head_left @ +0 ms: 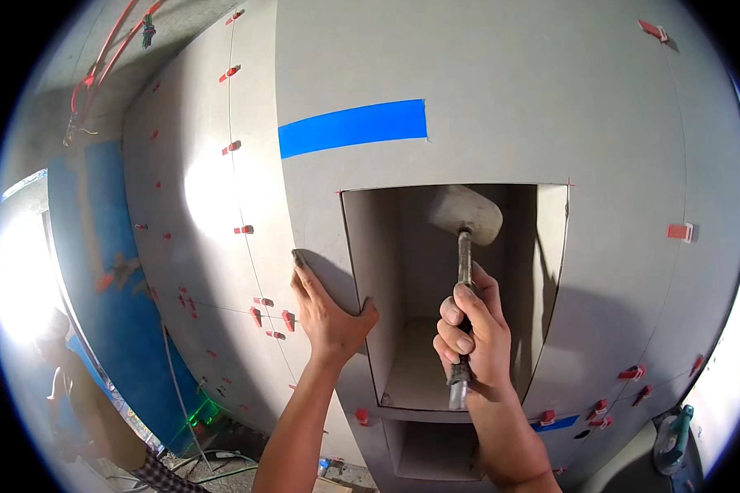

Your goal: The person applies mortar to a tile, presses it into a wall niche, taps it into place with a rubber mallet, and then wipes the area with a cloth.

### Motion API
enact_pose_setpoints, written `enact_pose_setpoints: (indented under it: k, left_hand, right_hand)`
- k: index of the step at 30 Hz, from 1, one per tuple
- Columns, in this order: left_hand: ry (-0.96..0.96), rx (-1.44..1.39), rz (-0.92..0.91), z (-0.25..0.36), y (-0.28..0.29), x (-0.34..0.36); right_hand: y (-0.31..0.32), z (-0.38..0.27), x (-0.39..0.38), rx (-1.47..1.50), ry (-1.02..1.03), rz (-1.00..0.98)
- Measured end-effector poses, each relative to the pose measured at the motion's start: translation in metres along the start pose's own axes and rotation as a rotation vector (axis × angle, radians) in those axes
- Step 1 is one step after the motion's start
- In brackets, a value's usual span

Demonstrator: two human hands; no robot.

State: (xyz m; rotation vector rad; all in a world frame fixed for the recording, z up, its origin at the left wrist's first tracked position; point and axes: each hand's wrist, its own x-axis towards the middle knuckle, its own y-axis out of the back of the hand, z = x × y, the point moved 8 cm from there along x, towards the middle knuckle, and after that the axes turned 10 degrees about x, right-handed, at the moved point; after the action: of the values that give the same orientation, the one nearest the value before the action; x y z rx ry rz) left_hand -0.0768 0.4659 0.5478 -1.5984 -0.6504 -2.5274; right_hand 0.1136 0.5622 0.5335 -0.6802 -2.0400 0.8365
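A big grey tiled wall, a deep rectangular grey niche in it — and below the niche's top edge, the pale-headed, dark-handled mallet, right hand curled firmly round it! Left hand — spread wide, gripping nothing — braces by the niche's left edge.

No legible text; no numbers

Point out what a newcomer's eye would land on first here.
The bright blue tape strip leaps out from the grey wall, above the larger square opening. Next comes the pale-headed mallet, gripped upright in the right hand before that opening. Small red clips dot the wall on both sides.
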Motion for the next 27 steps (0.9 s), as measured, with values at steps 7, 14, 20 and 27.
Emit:
enact_pose_setpoints:
  k: [7, 14, 20, 27]
  left_hand:
    - [0.017, -0.007, -0.014, 0.0, 0.001, 0.0]
    - [0.049, -0.052, -0.072, -0.001, 0.004, -0.001]
    - [-0.398, 0.137, 0.276, 0.061, 0.075, 0.041]
    - [-1.033, 0.602, 0.292, 0.215, 0.066, 0.104]
  right_hand:
    - [0.016, -0.004, -0.01, 0.101, 0.047, 0.093]
    - [-0.005, 0.015, -0.01, -0.09, -0.115, -0.109]
    - [0.028, 0.022, -0.019, -0.104, -0.234, -0.023]
    - [0.032, 0.033, 0.025, 0.083, -0.145, -0.021]
